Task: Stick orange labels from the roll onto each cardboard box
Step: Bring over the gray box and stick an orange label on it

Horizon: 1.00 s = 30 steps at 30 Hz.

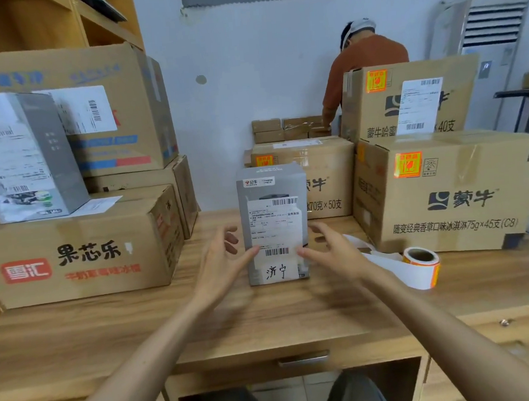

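Note:
A small grey box (271, 187) with a white shipping label stands upright at the middle of the wooden desk (265, 313). My left hand (222, 259) is at its left side and my right hand (329, 249) at its right, fingers spread and loosely curved, thumbs touching the box's lower front. The roll of orange labels (422, 266) lies on the desk to the right, its white backing strip trailing behind. Cardboard boxes at the right (451, 206), back right (406, 96) and centre back (314, 171) carry orange labels.
Stacked cardboard boxes (72, 251) fill the desk's left side, with another grey box (22, 154) on top. A person in an orange-brown top bends over small boxes (286, 128) at the back. A white air-conditioner stands at the far right. A drawer handle (302, 360) sits below the desk edge.

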Each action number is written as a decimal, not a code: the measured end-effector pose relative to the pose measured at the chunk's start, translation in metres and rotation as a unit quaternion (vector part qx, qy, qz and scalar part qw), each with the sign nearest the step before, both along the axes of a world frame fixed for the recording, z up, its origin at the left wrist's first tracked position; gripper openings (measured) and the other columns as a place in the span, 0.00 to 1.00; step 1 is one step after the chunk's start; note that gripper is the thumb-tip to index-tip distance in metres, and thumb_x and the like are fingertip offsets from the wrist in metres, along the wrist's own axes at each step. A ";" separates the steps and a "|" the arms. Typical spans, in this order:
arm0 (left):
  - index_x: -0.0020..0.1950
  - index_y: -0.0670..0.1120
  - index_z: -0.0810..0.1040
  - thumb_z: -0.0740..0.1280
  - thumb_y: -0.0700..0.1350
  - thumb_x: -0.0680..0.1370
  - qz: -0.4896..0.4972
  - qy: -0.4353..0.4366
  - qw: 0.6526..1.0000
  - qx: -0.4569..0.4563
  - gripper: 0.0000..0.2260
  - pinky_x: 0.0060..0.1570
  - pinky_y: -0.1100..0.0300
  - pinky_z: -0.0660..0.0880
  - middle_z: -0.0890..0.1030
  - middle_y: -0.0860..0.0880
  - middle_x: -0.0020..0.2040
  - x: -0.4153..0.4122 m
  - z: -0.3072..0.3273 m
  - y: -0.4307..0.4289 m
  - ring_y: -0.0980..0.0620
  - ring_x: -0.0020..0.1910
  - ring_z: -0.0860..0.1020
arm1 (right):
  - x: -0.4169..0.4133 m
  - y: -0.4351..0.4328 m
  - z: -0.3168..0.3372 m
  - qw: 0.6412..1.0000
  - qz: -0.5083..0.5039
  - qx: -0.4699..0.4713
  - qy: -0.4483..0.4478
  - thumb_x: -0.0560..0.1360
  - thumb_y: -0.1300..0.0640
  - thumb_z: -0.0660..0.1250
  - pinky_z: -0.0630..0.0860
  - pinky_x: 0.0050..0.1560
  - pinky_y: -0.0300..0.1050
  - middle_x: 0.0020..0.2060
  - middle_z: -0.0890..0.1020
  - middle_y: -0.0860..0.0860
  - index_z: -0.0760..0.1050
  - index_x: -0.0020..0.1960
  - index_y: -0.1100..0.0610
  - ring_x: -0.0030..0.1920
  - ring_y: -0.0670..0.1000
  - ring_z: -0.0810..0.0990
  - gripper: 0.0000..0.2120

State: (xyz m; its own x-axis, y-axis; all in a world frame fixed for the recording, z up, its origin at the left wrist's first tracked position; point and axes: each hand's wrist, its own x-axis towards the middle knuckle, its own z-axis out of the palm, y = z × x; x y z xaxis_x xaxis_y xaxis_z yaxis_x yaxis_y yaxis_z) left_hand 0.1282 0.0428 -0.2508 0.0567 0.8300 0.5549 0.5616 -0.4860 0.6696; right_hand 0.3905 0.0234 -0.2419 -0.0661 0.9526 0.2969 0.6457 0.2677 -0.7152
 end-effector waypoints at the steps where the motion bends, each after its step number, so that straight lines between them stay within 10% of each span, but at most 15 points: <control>1: 0.58 0.52 0.75 0.76 0.56 0.74 0.010 0.018 0.999 0.034 0.17 0.43 0.56 0.75 0.78 0.56 0.46 -0.001 0.000 -0.004 0.56 0.42 0.78 | 0.009 -0.002 0.001 0.999 -0.009 0.012 -0.030 0.74 0.44 0.73 0.70 0.63 0.43 0.67 0.74 0.48 0.68 0.73 0.54 0.65 0.49 0.74 0.31; 6: 0.47 0.50 0.77 0.72 0.54 0.76 -0.062 0.133 0.981 0.130 0.09 0.36 0.59 0.76 0.77 0.57 0.40 0.034 -0.002 -0.018 0.60 0.36 0.76 | 0.059 -0.021 0.015 0.989 -0.050 0.035 -0.134 0.75 0.47 0.73 0.72 0.59 0.49 0.57 0.79 0.52 0.78 0.60 0.58 0.58 0.52 0.76 0.20; 17: 0.61 0.51 0.78 0.70 0.46 0.79 -0.262 0.182 0.948 0.016 0.11 0.54 0.57 0.71 0.75 0.57 0.57 0.187 -0.003 -0.010 0.56 0.54 0.73 | 0.152 -0.069 0.013 0.970 -0.109 0.037 -0.215 0.74 0.53 0.73 0.69 0.41 0.38 0.41 0.79 0.43 0.76 0.41 0.49 0.44 0.48 0.75 0.07; 22: 0.66 0.44 0.77 0.70 0.42 0.80 -0.305 0.138 0.942 -0.036 0.15 0.32 0.73 0.71 0.75 0.51 0.58 0.224 -0.007 -0.014 0.51 0.43 0.77 | 0.173 -0.079 0.002 0.977 -0.117 -0.012 -0.176 0.72 0.59 0.74 0.68 0.37 0.33 0.39 0.79 0.40 0.80 0.49 0.50 0.36 0.40 0.74 0.08; 30: 0.51 0.38 0.84 0.70 0.41 0.80 -0.282 0.105 0.950 -0.081 0.06 0.29 0.52 0.80 0.79 0.45 0.46 0.214 -0.012 -0.015 0.59 0.37 0.76 | 0.169 -0.073 -0.011 0.981 -0.111 0.003 -0.159 0.74 0.54 0.73 0.67 0.39 0.36 0.45 0.82 0.44 0.79 0.49 0.45 0.34 0.37 0.72 0.07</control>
